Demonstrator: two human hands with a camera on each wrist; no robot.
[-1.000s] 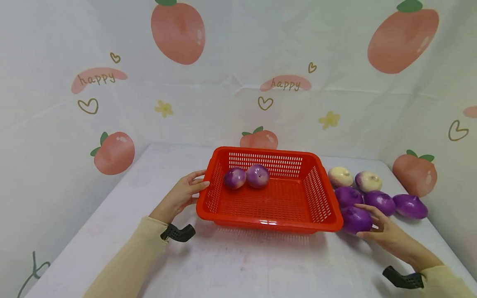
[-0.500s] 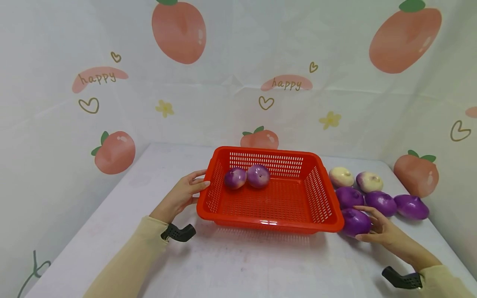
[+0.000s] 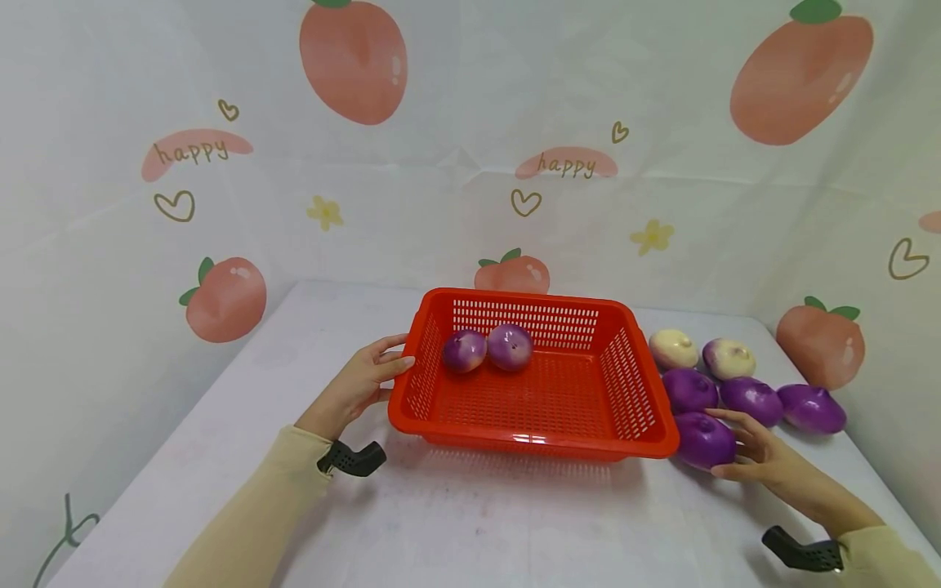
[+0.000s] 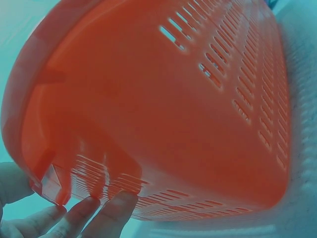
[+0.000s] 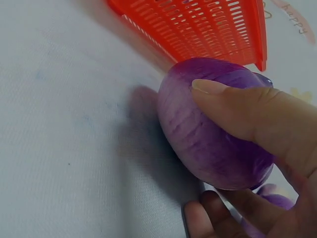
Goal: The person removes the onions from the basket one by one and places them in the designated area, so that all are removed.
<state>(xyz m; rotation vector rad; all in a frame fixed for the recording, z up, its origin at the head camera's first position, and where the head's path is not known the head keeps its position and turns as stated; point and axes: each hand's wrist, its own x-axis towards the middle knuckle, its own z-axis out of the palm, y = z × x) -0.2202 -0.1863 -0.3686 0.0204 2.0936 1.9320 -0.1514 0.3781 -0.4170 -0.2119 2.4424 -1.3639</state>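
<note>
A red plastic basket (image 3: 525, 444) stands on the table, its sides slotted. My left hand (image 3: 356, 384) grips its left end, thumb over the rim and fingers against the outer wall, as the left wrist view also shows. Inside, toward the back left, two purple-and-white onions (image 3: 510, 348) lie side by side. My right hand (image 3: 764, 457) holds a glossy purple onion (image 3: 704, 441) just off the basket's right front corner. In the right wrist view the thumb (image 5: 233, 106) lies along the onion's side and the fingers reach below it.
Beyond the held onion, right of the basket, lie more purple onions (image 3: 750, 400) and two pale ones (image 3: 672, 349) at the back. The white table (image 3: 470, 523) meets a fruit-printed backdrop (image 3: 441, 196) behind. A black wrist mount sits on each arm.
My right hand and the onion have shifted only slightly, ending a little to the right. My left hand and the basket stay where they were.
</note>
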